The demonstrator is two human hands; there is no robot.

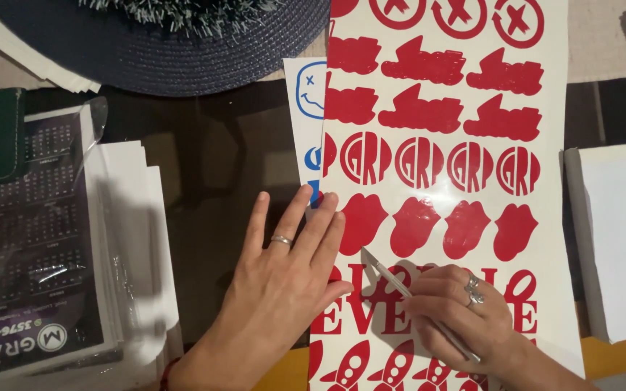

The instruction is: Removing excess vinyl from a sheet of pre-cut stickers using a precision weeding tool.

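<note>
Two hands on red sticker sheet, right gripping blade.

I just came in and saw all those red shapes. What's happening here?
A person is working on a white sheet of red stickers lying on a dark table. The left hand presses flat on the sheet's left edge. The right hand holds a thin pointed tool, its tip just below a red lip-shaped sticker. A blue-and-white sheet peeks out underneath.

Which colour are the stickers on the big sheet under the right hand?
Red, on a white sheet, seen in the head view. The right hand holds a thin tool on it.
</note>
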